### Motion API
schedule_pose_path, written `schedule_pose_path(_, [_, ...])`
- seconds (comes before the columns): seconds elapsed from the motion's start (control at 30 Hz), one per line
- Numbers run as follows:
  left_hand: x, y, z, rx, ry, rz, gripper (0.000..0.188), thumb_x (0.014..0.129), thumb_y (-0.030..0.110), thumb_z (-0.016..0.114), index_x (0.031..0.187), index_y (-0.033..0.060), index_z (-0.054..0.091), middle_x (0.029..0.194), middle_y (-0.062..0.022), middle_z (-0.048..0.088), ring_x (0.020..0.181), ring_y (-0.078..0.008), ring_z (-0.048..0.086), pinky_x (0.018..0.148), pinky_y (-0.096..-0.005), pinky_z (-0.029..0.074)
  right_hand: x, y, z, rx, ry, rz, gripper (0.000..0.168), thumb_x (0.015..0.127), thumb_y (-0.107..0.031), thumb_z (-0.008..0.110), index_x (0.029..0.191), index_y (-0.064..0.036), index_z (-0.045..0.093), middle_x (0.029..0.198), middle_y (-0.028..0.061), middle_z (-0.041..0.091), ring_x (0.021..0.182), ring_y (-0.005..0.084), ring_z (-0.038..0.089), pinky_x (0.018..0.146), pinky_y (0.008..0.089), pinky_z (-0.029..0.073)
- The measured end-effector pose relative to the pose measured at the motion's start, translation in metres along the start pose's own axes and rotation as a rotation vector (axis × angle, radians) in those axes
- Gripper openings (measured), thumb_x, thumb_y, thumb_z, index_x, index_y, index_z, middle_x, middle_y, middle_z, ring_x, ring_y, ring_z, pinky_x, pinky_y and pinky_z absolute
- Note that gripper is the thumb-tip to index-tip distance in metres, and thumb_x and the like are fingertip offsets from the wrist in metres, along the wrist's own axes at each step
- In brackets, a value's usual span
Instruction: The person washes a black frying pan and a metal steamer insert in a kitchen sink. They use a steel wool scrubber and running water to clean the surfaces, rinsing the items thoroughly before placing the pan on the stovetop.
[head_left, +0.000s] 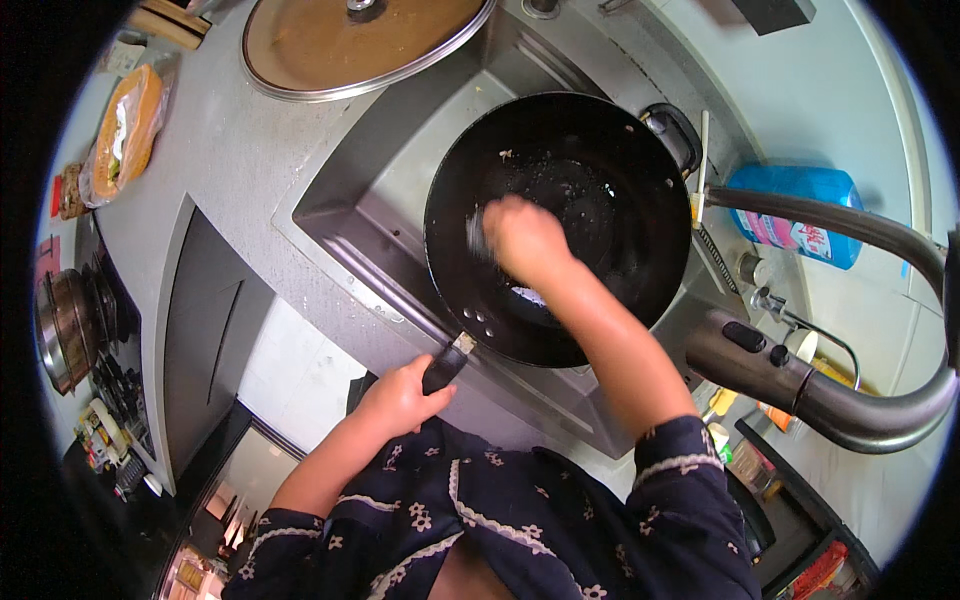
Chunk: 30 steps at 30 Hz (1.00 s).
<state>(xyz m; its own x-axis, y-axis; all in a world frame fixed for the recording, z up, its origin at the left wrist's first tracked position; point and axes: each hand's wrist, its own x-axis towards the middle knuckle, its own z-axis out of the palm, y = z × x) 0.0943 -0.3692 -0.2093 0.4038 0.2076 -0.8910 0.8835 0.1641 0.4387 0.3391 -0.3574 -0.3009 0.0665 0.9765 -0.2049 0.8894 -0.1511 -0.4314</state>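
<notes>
A large black wok (622, 247) rests over the stainless steel sink (397, 180), tilted a little, with wet spots and small food bits inside. My left hand (397, 397) grips its long black handle (445, 369) near the sink's front edge. Inside the wok, my right hand (525, 236) is closed around a greyish scrubber (477, 234), blurred by motion, against the wok's inner wall. What kind of scrubber it is, I cannot tell.
A glass lid (367, 45) lies on the counter beyond the sink. The metal faucet (772, 375) arches in from the right, near a blue bottle (799, 217). Far left are a bagged orange container (127, 127) and a stacked metal pot (64, 330).
</notes>
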Motion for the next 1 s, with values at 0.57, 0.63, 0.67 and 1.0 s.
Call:
schedule_pose_path(0.57, [0.000, -0.002, -0.001, -0.019, 0.018, 0.047, 0.034, 0.082, 0.032, 0.065, 0.098, 0.0036, 0.056, 0.058, -0.0088, 0.059, 0.042, -0.0189, 0.057, 0.046, -0.0346, 0.047, 0.009, 0.015, -0.017, 0.142, -0.046, 0.176, 0.017, 0.079, -0.025, 0.069, 0.082, -0.008, 0.065, 0.090, 0.0130, 0.065, 0.084, 0.0343, 0.064, 0.073, 0.0445, 0.051])
schedule_pose_path(0.63, [-0.002, 0.000, -0.002, -0.010, 0.017, 0.029, 0.034, 0.082, 0.033, 0.065, 0.098, 0.0039, 0.056, 0.059, -0.0089, 0.059, 0.043, -0.0191, 0.057, 0.047, -0.0348, 0.047, 0.015, 0.013, -0.009, 0.156, -0.055, 0.199, 0.019, 0.078, -0.025, 0.070, 0.081, -0.007, 0.064, 0.090, 0.0132, 0.064, 0.085, 0.0345, 0.063, 0.073, 0.0446, 0.051])
schedule_pose_path(0.67, [-0.003, 0.002, -0.003, -0.006, 0.017, 0.027, 0.034, 0.082, 0.033, 0.065, 0.098, 0.0040, 0.056, 0.059, -0.0089, 0.059, 0.043, -0.0193, 0.057, 0.047, -0.0348, 0.047, 0.018, 0.013, -0.008, 0.141, -0.081, 0.237, 0.020, 0.077, -0.025, 0.071, 0.080, -0.007, 0.063, 0.090, 0.0126, 0.064, 0.086, 0.0341, 0.063, 0.073, 0.0443, 0.050])
schedule_pose_path(1.0, [0.001, -0.004, -0.002, 0.013, 0.002, 0.025, 0.039, 0.082, 0.037, 0.065, 0.103, 0.0044, 0.057, 0.061, -0.0100, 0.061, 0.043, -0.0204, 0.058, 0.049, -0.0355, 0.049, 0.015, 0.014, 0.013, 0.118, 0.039, 0.163, 0.014, 0.078, -0.017, 0.067, 0.079, -0.004, 0.061, 0.085, 0.0156, 0.064, 0.081, 0.0356, 0.062, 0.072, 0.0447, 0.050])
